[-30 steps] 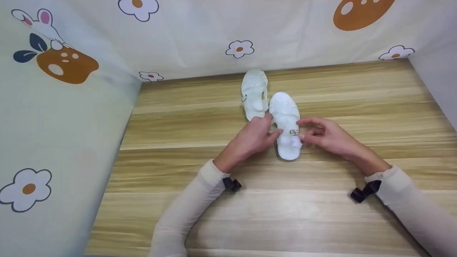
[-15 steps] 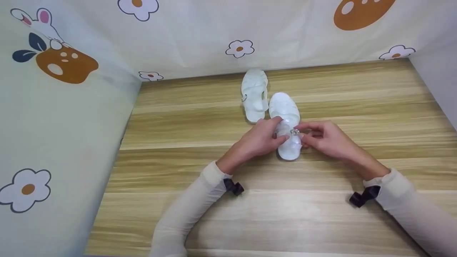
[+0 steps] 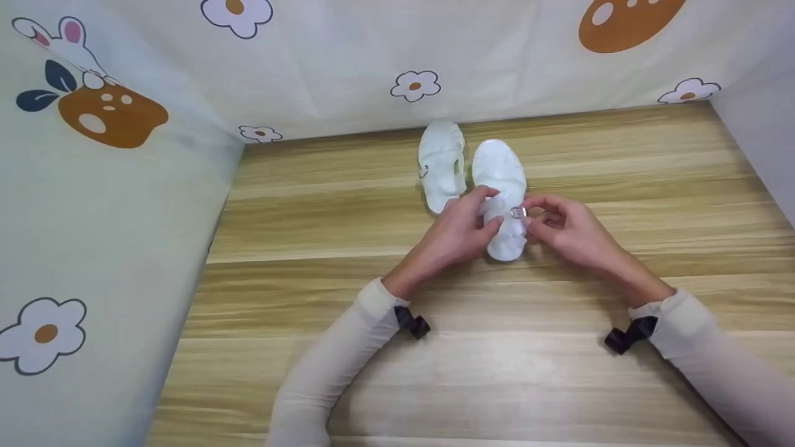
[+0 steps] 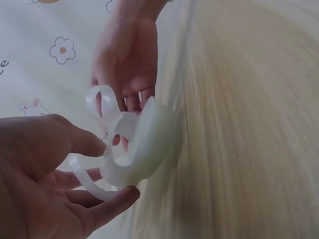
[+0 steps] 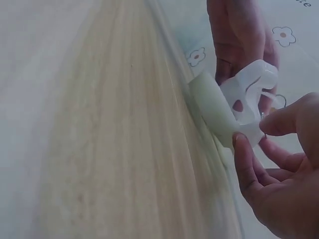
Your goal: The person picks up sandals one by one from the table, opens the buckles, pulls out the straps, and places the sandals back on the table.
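Observation:
A white sandal [image 3: 499, 164] lies toe away on the wood-grain table, a small silver buckle [image 3: 518, 212] on its right side. My left hand [image 3: 463, 230] holds the clear ankle strap [image 3: 492, 205] over the sandal's left side; in the left wrist view the strap [image 4: 89, 185] curves between thumb and fingers. At the buckle, my right hand [image 3: 571, 233] pinches the sandal's right side between thumb and fingers. The right wrist view shows the heel end [image 5: 214, 104] tilted beside those fingertips. A second white sandal [image 3: 440, 149] sits to the left, farther back, with its own buckle.
A pale patterned cloth wall [image 3: 348, 74] stands along the table's back edge, close behind the second sandal. Another patterned wall [image 3: 124, 236] borders the left side, and a plain one [image 3: 758, 118] the right. Wood-grain table [image 3: 484, 372] stretches in front.
The gripped sandal has slid away from me, toward the back wall, with both hands following. My left hand has moved right and brought the strap across the sandal's top.

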A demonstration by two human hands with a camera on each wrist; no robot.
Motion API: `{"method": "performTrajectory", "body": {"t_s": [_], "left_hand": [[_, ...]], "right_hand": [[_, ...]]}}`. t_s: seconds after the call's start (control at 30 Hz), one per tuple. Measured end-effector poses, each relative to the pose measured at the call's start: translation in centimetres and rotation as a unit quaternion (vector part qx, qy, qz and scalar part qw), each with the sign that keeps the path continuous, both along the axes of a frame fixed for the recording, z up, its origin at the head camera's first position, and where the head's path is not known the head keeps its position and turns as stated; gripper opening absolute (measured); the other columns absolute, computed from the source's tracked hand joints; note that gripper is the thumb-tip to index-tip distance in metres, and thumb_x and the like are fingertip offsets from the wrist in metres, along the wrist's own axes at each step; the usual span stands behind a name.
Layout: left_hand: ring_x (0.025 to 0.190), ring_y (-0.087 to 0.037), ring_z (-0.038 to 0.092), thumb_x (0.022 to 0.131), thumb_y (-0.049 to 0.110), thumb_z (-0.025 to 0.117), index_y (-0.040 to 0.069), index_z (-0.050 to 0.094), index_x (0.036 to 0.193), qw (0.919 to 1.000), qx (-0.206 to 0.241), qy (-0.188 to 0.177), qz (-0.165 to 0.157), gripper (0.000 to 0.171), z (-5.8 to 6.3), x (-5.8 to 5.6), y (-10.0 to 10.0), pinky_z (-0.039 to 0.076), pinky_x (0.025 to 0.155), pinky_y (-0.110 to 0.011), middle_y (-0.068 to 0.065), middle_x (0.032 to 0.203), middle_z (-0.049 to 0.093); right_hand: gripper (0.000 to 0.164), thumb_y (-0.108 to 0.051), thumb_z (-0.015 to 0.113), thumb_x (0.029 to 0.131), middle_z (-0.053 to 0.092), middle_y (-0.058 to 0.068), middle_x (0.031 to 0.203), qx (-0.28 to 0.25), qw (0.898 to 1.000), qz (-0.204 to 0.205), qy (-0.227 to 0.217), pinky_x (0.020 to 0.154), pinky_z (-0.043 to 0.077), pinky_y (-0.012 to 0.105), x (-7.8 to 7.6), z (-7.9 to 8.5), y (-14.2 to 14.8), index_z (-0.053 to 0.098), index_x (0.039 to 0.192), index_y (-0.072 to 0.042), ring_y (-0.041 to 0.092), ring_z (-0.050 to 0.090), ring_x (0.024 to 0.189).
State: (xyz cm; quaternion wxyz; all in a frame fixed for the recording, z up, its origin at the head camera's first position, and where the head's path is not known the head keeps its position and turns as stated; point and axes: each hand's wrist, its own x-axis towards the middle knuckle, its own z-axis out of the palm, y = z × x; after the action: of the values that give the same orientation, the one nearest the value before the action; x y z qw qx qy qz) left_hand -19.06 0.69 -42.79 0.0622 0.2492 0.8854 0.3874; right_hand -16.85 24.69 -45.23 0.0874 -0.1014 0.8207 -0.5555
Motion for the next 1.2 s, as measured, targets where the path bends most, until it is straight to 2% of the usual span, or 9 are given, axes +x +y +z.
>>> {"method": "performTrajectory", "body": {"t_s": [0.1,0.23,0.33,0.5,0.73,0.83,1.0,1.2], "left_hand": [[0.082,-0.014,0.056,0.105,0.023,0.072,0.008,0.058,0.146,0.9995,0.027,-0.003,0.016,0.046,-0.2,-0.3,0.6,0.047,0.073,-0.023,-0.006,0.097,0.066],[0.107,-0.017,0.065,0.104,0.022,0.073,0.007,0.058,0.147,0.9988,0.037,0.003,0.033,0.048,-0.5,-0.7,1.6,0.053,0.096,-0.027,-0.012,0.123,0.073],[0.125,-0.016,0.065,0.104,0.023,0.071,0.006,0.059,0.147,0.9984,0.038,0.006,0.041,0.049,-0.7,-1.0,2.5,0.052,0.11,-0.028,-0.012,0.139,0.071],[0.124,-0.017,0.067,0.108,0.027,0.066,0.006,0.057,0.149,0.9969,0.049,0.002,0.061,0.048,-0.7,-1.7,3.7,0.054,0.108,-0.029,-0.012,0.139,0.071],[0.137,-0.018,0.064,0.113,0.05,0.05,0.011,0.058,0.15,0.9887,0.077,-0.033,0.124,0.054,-0.7,-3.2,5.3,0.052,0.115,-0.034,-0.011,0.146,0.069],[0.138,-0.019,0.063,0.113,0.053,0.048,0.012,0.057,0.151,0.9862,0.077,-0.036,0.143,0.057,-0.9,-3.9,5.9,0.051,0.117,-0.035,-0.011,0.148,0.067],[0.139,-0.025,0.06,0.113,0.05,0.049,0.012,0.057,0.152,0.9838,0.057,-0.022,0.168,0.055,-1.3,-4.7,6.5,0.05,0.117,-0.038,-0.014,0.147,0.065],[0.137,-0.026,0.057,0.112,0.051,0.049,0.015,0.059,0.15,0.9798,0.053,-0.032,0.19,0.053,-1.7,-5.7,6.9,0.049,0.115,-0.039,-0.015,0.145,0.063]], "right_hand": [[0.034,-0.016,0.07,0.106,0.056,0.019,0.159,-0.018,1.0,-0.014,-0.005,0.085,0.06,0.015,-0.5,-0.1,0.2,0.064,0.132,0.003,0.005,0.073,0.101],[0.032,-0.013,0.068,0.106,0.056,0.021,0.158,-0.041,0.999,-0.029,-0.002,0.087,0.061,0.016,-1.5,-0.2,0.4,0.062,0.13,0.007,0.005,0.071,0.1],[0.028,-0.011,0.067,0.105,0.056,0.022,0.158,-0.048,0.998,-0.042,0.007,0.086,0.06,0.017,-2.3,-0.1,0.6,0.063,0.127,0.006,0.006,0.069,0.098],[0.025,-0.016,0.066,0.106,0.053,0.022,0.162,-0.051,0.996,-0.07,0.002,0.086,0.058,0.016,-3.5,0.1,1.0,0.062,0.124,0.001,0.008,0.067,0.103],[0.025,-0.017,0.064,0.108,0.053,0.017,0.162,-0.084,0.992,-0.089,-0.02,0.089,0.06,0.019,-5.2,-0.2,1.0,0.058,0.126,-0.001,0.009,0.065,0.114],[0.024,-0.017,0.064,0.108,0.061,0.013,0.149,-0.11,0.989,-0.093,-0.022,0.087,0.06,0.019,-6.1,-0.6,0.8,0.058,0.125,-0.001,0.008,0.066,0.111],[0.022,-0.018,0.065,0.108,0.069,-0.003,0.121,-0.129,0.986,-0.101,-0.026,0.086,0.059,0.019,-7.2,-1.0,0.3,0.059,0.123,-0.004,0.007,0.067,0.102],[0.02,-0.018,0.066,0.108,0.073,-0.005,0.107,-0.163,0.98,-0.108,-0.035,0.081,0.06,0.02,-8.2,-1.4,-0.2,0.058,0.121,-0.005,0.009,0.066,0.093]]}}
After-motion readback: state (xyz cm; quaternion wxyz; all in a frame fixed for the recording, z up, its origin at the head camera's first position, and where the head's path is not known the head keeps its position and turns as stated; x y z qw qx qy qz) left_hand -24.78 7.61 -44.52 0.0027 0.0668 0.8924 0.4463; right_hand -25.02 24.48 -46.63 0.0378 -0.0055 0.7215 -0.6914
